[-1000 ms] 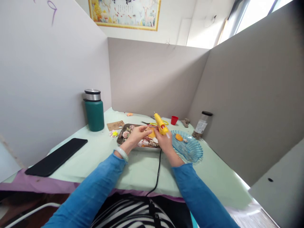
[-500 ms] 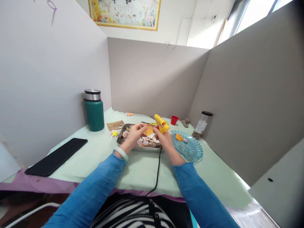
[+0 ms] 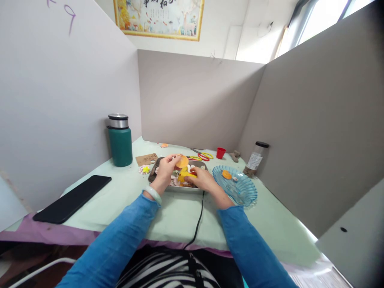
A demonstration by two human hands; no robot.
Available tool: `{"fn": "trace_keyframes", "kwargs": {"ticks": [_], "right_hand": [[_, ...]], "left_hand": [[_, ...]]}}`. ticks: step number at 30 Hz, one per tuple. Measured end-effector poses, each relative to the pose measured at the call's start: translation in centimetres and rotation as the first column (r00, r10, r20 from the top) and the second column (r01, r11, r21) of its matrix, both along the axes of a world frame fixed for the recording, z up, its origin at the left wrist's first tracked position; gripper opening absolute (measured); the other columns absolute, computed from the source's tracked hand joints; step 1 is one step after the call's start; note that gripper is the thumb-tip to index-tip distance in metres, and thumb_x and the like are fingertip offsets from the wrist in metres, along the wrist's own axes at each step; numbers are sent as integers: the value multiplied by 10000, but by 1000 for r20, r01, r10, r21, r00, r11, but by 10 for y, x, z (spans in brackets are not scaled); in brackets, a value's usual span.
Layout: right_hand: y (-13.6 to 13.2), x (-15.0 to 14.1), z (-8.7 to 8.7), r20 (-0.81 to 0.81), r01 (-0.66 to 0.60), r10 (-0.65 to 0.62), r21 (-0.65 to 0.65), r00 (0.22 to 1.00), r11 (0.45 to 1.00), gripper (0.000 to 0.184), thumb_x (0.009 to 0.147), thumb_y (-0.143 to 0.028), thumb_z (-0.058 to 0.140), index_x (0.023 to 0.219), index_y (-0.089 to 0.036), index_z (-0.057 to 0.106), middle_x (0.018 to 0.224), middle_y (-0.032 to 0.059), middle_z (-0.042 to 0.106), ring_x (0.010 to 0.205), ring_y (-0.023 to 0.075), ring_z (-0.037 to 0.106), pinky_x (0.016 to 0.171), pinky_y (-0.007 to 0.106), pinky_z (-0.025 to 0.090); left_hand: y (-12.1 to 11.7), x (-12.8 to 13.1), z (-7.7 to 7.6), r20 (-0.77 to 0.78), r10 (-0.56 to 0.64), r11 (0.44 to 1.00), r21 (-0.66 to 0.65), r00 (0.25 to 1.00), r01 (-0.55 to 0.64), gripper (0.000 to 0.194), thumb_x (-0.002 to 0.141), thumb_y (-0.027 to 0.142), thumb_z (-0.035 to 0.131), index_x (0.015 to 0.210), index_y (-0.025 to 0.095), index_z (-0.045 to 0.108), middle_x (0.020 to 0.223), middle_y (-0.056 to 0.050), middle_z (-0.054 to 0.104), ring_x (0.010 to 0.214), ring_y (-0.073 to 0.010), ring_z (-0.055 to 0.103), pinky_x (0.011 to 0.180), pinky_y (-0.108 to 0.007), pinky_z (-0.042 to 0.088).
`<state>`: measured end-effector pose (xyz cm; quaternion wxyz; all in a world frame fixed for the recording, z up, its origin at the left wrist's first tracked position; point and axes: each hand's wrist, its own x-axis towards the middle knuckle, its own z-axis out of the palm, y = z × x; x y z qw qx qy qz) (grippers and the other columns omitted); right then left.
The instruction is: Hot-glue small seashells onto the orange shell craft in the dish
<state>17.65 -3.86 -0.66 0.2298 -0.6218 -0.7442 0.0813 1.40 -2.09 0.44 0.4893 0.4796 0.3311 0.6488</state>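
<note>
Head view, left hand (image 3: 166,170) pinching orange disc (image 3: 182,161), right hand (image 3: 204,178) gripping yellow tool (image 3: 185,175) over tray (image 3: 183,187)

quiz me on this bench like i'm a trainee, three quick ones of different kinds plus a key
1. True or false: the right hand holds the yellow glue gun.
2. What lies on the blue plate? a) scissors b) an orange disc c) a red cup
3. Fill in: from the wearer's view, the green bottle stands to the ____ of the metal tray.

Key: 1 true; 2 b; 3 left
</note>
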Motion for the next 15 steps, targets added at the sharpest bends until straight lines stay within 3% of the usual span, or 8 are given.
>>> {"fn": "trace_keyframes", "kwargs": {"ticks": [3, 6, 8, 10, 13, 15], "right_hand": [[-5, 5, 4, 11, 25, -26, 113, 1000, 993, 368, 872, -528, 537, 984, -230, 720, 924, 94, 734, 881, 267, 659, 696, 316, 413], [-6, 8, 6, -172, 45, 3, 276, 985, 960, 356, 898, -497, 491, 869, -228, 722, 848, 69, 724, 818, 234, 656, 719, 323, 432], [-3, 7, 4, -396, -11, 139, 309, 908, 951, 301, 864, -457, 517, 883, -223, 705, 832, 41, 716, 780, 205, 651, 714, 311, 458], [0, 6, 3, -588, -101, 253, 279, 768, 955, 274, 824, -423, 531, 909, -213, 684, 811, 25, 701, 746, 186, 643, 676, 295, 482], [1, 4, 3, -736, -140, 268, 232, 621, 962, 275, 784, -392, 521, 919, -199, 665, 723, 7, 656, 646, 166, 608, 595, 277, 478], [1, 3, 4, -761, -130, 263, 232, 592, 964, 290, 785, -396, 519, 930, -191, 664, 677, -1, 628, 608, 160, 589, 574, 273, 469]], "left_hand": [[0, 1, -1, -40, -13, 1000, 10, 999, 13, 430, 613, 412, 782, 918, 114, 724, 859, -76, 700, 709, -157, 625, 541, -236, 493], [1, 2, -3, -107, -37, 998, 46, 994, 42, 429, 636, 420, 780, 931, 111, 739, 838, -70, 702, 676, -142, 611, 549, -231, 489], [0, 3, -4, -153, -80, 994, 67, 985, 91, 432, 652, 427, 777, 945, 111, 748, 822, -67, 704, 664, -135, 605, 558, -229, 489], [-1, 3, -4, -186, -110, 988, 83, 976, 127, 434, 665, 430, 773, 959, 111, 753, 820, -69, 709, 663, -137, 605, 565, -230, 489], [-1, 3, -5, -218, -97, 988, 100, 971, 121, 432, 681, 433, 763, 975, 118, 756, 843, -75, 719, 673, -144, 609, 569, -235, 491], [0, 3, -6, -250, -89, 986, 117, 964, 122, 418, 703, 435, 744, 988, 129, 755, 866, -77, 725, 687, -149, 614, 579, -239, 495]]}}
